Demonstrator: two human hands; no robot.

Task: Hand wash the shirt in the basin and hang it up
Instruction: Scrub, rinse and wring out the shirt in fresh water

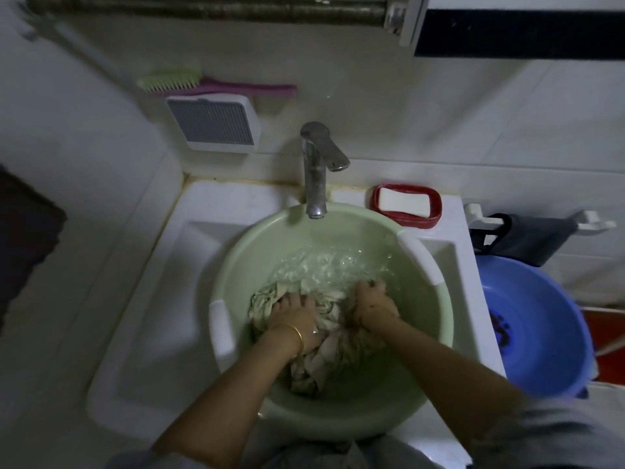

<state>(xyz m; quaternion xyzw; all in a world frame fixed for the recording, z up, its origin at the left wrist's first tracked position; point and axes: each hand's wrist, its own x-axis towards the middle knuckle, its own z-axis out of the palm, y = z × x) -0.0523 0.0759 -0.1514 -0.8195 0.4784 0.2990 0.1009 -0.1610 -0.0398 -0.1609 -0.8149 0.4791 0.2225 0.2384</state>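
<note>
A pale green basin (243,265) with white handles sits in the white sink and holds rippling water. A wet, crumpled beige shirt (324,357) lies bunched in its near half. My left hand (294,314), a gold bangle on its wrist, presses down on the shirt's left side with fingers spread. My right hand (373,308) grips a bunch of the shirt's fabric at the right, its fingers curled into the cloth at the waterline.
A chrome tap (316,170) stands over the basin's far rim. A red dish with a white soap bar (406,204) sits right of it. A blue basin (554,333) stands at the right. A brush (189,82) lies on a wall rack. A metal rail (209,8) runs overhead.
</note>
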